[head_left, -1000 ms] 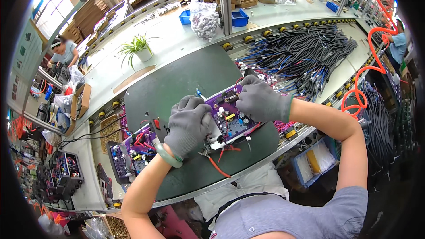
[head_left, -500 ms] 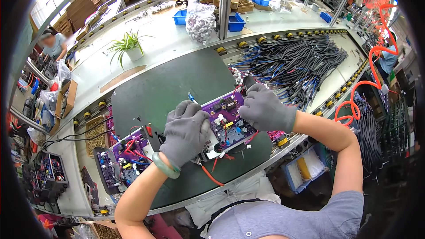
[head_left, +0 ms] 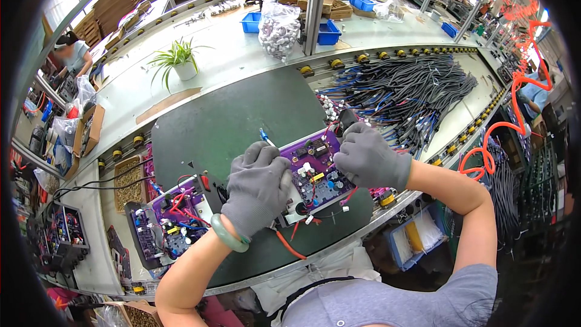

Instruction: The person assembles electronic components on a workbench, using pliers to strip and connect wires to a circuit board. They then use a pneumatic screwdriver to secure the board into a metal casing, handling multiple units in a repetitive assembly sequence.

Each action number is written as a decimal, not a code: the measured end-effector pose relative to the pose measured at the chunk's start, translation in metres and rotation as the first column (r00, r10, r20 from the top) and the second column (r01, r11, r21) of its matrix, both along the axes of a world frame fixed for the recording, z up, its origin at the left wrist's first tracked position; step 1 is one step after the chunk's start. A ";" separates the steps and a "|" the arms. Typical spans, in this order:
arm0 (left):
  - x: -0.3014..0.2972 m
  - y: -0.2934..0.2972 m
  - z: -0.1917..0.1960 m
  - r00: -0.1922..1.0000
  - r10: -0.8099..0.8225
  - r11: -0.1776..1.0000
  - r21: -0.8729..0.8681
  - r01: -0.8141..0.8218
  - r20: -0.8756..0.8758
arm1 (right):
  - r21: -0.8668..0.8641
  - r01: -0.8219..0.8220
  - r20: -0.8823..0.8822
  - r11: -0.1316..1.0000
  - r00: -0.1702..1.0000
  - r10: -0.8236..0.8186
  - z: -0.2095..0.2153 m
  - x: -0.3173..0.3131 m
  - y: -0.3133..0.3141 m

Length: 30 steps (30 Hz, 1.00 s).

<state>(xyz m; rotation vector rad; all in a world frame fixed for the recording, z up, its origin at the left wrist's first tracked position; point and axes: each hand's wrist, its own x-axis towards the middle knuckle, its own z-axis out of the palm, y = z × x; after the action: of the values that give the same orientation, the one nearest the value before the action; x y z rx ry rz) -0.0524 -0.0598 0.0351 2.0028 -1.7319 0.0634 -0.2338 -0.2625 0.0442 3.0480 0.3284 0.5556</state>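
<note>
Nearest the lens, a grey shirt, with two bare forearms rising from the lower edge toward a dark green mat (head_left: 242,121) on a long assembly bench. On the left wrist, a pale green bangle (head_left: 229,234). Left hand (head_left: 259,184), in a grey knit glove, curled down over the near-left end of a purple circuit board (head_left: 315,169), fingers bent and pressing on it; whether anything small is pinched beneath them, impossible to tell. Right hand (head_left: 370,158), gloved alike, closed loosely over the board's far-right corner, fingertips on its edge beside a small black part (head_left: 347,118). Board itself lying flat at the mat's front edge between both hands, crowded with components, red wires (head_left: 289,243) trailing off its near side toward the body. Just left of it, a second purple board (head_left: 175,212) with red and blue leads, half off the mat. Farther left, a tray of small brown parts (head_left: 128,181). Beyond the right hand, a broad heap of black cable harnesses (head_left: 411,94) spread over the bench. Past the mat, a potted green plant (head_left: 180,60) on the white surface, then a clear bag of pale parts (head_left: 278,27) and blue bins (head_left: 330,31) by an upright post. At the far right, a coiled orange air hose (head_left: 514,109); at the far left, another worker seated at a neighbouring line.
</note>
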 end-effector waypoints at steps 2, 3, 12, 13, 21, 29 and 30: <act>-0.001 0.000 -0.001 1.000 0.002 1.000 -0.005 -0.002 0.002 | -0.035 -0.028 -0.035 0.999 0.999 0.027 0.001 0.002 0.001; -0.002 0.000 -0.002 1.000 0.005 1.000 -0.009 -0.004 0.009 | -0.057 -0.056 -0.073 0.997 0.996 0.051 0.001 0.005 0.002; -0.005 -0.001 0.000 1.000 -0.002 1.000 0.005 0.002 0.024 | -0.119 -0.114 -0.292 0.986 0.954 0.075 0.003 0.018 -0.005; -0.005 -0.001 -0.001 0.999 0.005 1.000 0.012 -0.006 0.043 | -0.118 -0.104 -0.285 0.988 0.956 0.066 0.003 0.018 -0.004; 0.001 0.012 0.026 0.990 -0.048 0.998 0.038 0.043 0.132 | 0.060 -0.067 0.030 0.996 0.997 0.065 0.015 -0.031 0.014; -0.065 -0.054 0.052 0.985 -0.162 0.985 -0.041 0.165 0.061 | 0.180 0.119 0.301 0.976 0.938 -0.170 0.000 -0.036 0.015; -0.067 -0.059 0.053 0.987 -0.120 0.990 -0.061 0.127 0.107 | 0.231 0.128 0.290 0.964 0.937 -0.193 0.001 -0.036 0.012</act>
<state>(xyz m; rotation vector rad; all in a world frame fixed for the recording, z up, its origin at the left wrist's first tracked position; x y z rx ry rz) -0.1193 -0.1190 0.0885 1.8691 -1.8892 0.1836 -0.2695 -0.2503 0.0454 3.0671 0.0069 1.1031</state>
